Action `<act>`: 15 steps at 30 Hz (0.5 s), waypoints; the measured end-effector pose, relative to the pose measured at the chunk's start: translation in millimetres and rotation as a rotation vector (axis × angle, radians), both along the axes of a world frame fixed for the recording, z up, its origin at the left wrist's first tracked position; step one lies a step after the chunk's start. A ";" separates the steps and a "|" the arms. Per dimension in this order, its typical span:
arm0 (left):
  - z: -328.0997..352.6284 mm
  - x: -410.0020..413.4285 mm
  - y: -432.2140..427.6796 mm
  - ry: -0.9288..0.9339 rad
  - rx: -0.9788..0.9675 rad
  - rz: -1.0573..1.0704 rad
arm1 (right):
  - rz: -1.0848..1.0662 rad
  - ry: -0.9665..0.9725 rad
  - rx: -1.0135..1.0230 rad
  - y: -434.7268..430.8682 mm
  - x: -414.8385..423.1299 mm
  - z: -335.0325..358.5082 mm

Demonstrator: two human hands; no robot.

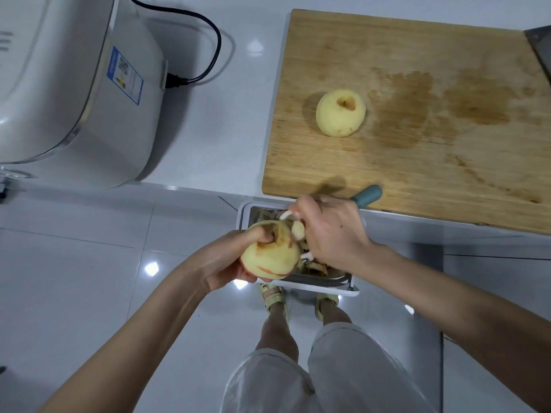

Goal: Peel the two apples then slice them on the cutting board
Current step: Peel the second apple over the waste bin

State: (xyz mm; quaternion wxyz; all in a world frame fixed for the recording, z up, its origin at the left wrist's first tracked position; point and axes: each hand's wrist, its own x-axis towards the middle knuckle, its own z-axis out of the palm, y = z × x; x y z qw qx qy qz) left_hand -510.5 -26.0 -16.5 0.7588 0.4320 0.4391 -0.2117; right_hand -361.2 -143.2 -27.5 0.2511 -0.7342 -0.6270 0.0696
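Left hand (222,263) grips my half-peeled apple (269,253) over bin (301,286); right hand (331,231) holds peeler (368,195). Peeled apple (340,112) on cutting board (417,162).

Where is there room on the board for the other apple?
The cutting board is bare right of the peeled apple, up to the knife at its far corner. Crowded: over the bin, where the left hand grips the second apple and the right hand the peeler.
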 end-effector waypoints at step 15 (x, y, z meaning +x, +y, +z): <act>-10.8 0.7 2.3 0.096 0.003 0.125 | -0.218 -0.169 -0.711 -20.9 6.3 -26.4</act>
